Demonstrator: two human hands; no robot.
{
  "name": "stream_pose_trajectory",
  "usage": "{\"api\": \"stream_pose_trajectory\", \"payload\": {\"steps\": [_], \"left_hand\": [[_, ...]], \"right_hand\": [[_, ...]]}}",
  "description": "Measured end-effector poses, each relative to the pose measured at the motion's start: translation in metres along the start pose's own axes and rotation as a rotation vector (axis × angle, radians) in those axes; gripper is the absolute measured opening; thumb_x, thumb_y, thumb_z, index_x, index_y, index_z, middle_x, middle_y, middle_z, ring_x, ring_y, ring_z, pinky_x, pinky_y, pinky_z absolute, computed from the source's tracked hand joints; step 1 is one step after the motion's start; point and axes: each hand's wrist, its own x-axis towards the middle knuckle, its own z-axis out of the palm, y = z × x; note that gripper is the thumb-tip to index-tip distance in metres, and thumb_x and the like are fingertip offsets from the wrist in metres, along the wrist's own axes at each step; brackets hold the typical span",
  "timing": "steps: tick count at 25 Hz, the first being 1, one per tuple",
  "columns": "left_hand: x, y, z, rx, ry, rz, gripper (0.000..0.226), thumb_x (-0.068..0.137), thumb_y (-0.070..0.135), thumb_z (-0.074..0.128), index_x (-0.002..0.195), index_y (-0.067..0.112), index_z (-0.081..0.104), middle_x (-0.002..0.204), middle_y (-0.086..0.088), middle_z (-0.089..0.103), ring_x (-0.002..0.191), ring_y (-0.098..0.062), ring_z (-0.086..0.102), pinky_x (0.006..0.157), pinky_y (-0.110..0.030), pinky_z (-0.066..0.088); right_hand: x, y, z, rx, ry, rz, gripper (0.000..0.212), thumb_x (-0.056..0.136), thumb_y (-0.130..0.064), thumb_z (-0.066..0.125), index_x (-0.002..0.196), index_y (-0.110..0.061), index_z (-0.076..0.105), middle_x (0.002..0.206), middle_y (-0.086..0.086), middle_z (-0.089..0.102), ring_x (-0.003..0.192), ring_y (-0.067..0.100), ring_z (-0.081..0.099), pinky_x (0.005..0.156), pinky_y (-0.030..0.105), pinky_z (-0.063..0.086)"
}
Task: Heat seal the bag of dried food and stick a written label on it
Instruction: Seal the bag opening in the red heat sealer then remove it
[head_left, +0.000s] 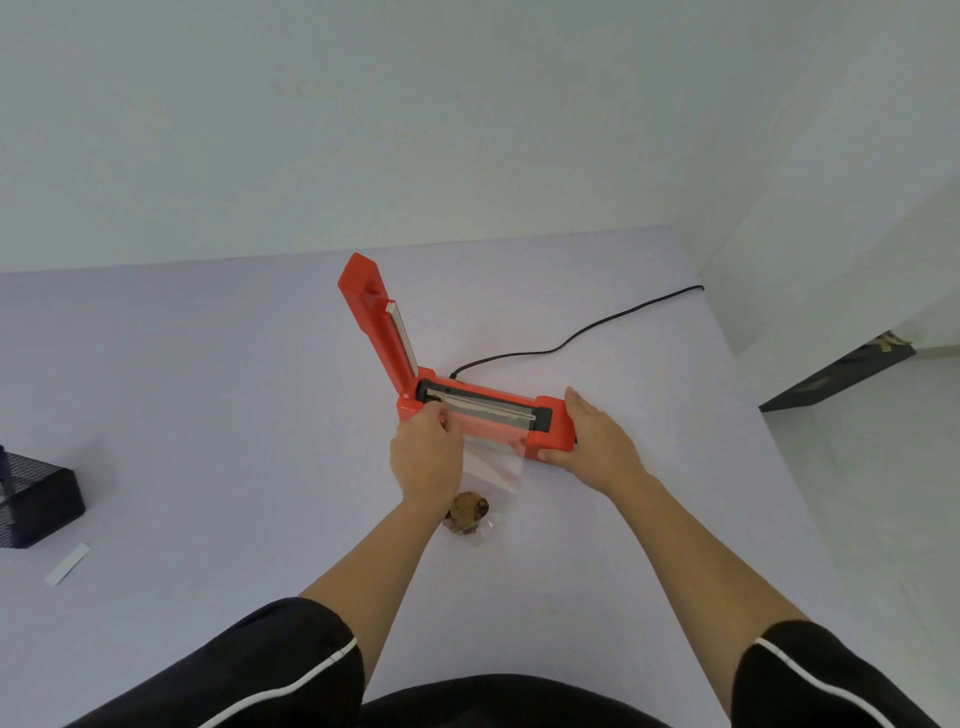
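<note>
Red heat sealer (551, 423) sitting with lid (375, 322) raised, left hand (426, 457) pinching clear bag (496, 467) mouth onto its sealing strip (488, 409), right hand (597, 441) gripping its right end, dried food (467, 512) lying just before it, label strip (67, 564) lying well left, writing unreadable

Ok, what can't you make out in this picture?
Head view only:
- Bag mouth: partly hidden under the left hand, so how it lies on the sealer is unclear.
- Label: too small to tell any writing.
- Basket: cut off by the left edge.
- Cord: drops behind the table edge, so the plug is unseen.
</note>
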Motion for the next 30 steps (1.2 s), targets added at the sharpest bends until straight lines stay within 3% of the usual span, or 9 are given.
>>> {"api": "stream_pose_trajectory", "payload": {"steps": [4,12,16,18,20,22,24,27,30], "left_hand": [[0.009,-0.003,-0.003,-0.096,-0.011,-0.175,0.025,0.088,0.026,0.053,0.106,0.013,0.065,0.086,-0.004,0.066,0.073,-0.022,0.059,0.061,-0.026,0.039],[0.004,-0.025,0.009,-0.186,-0.107,-0.057,0.026,0.095,0.037,0.046,0.11,0.015,0.045,0.082,-0.008,0.065,0.062,-0.026,0.063,0.058,-0.036,0.055],[-0.002,-0.036,0.005,-0.398,-0.196,-0.159,0.033,0.092,0.045,0.051,0.103,0.014,0.048,0.076,-0.011,0.066,0.057,-0.018,0.061,0.045,-0.016,0.046],[0.0,-0.039,0.005,-0.393,-0.226,-0.171,0.033,0.092,0.042,0.052,0.093,0.009,0.058,0.072,-0.007,0.066,0.056,-0.016,0.06,0.052,-0.02,0.048],[0.003,-0.041,0.004,-0.409,-0.244,-0.174,0.039,0.092,0.04,0.052,0.083,0.004,0.063,0.068,-0.005,0.066,0.054,-0.017,0.058,0.06,-0.029,0.05],[0.005,-0.041,0.003,-0.413,-0.247,-0.171,0.042,0.092,0.043,0.052,0.079,0.004,0.065,0.068,-0.006,0.068,0.053,-0.017,0.058,0.06,-0.029,0.051],[0.006,-0.039,0.002,-0.399,-0.241,-0.151,0.041,0.092,0.042,0.052,0.078,0.006,0.064,0.069,-0.006,0.068,0.053,-0.017,0.059,0.059,-0.03,0.052],[0.007,-0.034,0.0,-0.377,-0.231,-0.156,0.037,0.094,0.043,0.048,0.079,0.011,0.061,0.07,-0.004,0.065,0.05,-0.018,0.059,0.063,-0.035,0.055],[0.013,-0.026,0.0,-0.395,-0.239,-0.263,0.047,0.095,0.049,0.037,0.087,0.01,0.061,0.071,-0.003,0.062,0.049,-0.019,0.059,0.062,-0.035,0.054]], "right_hand": [[-0.001,0.0,-0.001,0.019,0.005,-0.013,0.096,0.077,-0.04,0.071,0.147,-0.012,0.011,0.153,0.005,0.027,0.131,0.03,0.038,0.108,0.043,0.034],[0.0,0.002,-0.001,0.016,-0.007,-0.003,0.098,0.076,-0.044,0.07,0.147,-0.013,0.01,0.154,0.006,0.026,0.131,0.031,0.038,0.108,0.044,0.034],[-0.008,-0.003,0.002,0.172,0.036,0.048,0.102,0.074,-0.031,0.074,0.147,-0.009,0.007,0.156,0.01,0.012,0.14,0.027,0.021,0.114,0.04,0.023],[-0.022,-0.011,0.014,0.53,0.267,0.22,0.084,0.072,-0.019,0.073,0.14,-0.007,0.024,0.14,0.01,0.029,0.13,0.024,0.032,0.109,0.037,0.032],[-0.039,-0.023,0.032,0.768,0.514,0.413,0.044,0.076,-0.021,0.07,0.11,-0.006,0.046,0.107,0.005,0.044,0.1,0.024,0.048,0.088,0.034,0.042],[-0.045,-0.037,0.045,0.895,0.364,0.528,0.033,0.082,-0.039,0.064,0.093,-0.011,0.051,0.09,0.0,0.052,0.084,0.02,0.052,0.075,0.029,0.04],[-0.044,-0.049,0.053,0.969,0.155,0.536,0.04,0.085,-0.053,0.054,0.095,-0.015,0.058,0.088,-0.004,0.059,0.083,0.015,0.055,0.075,0.028,0.039],[-0.034,-0.058,0.057,0.944,0.21,0.487,0.041,0.085,-0.054,0.053,0.094,-0.016,0.065,0.09,-0.004,0.067,0.084,0.014,0.061,0.074,0.026,0.043],[-0.027,-0.06,0.061,0.938,0.292,0.502,0.036,0.084,-0.05,0.056,0.084,-0.016,0.067,0.079,-0.003,0.07,0.077,0.017,0.067,0.077,0.036,0.055]]}}
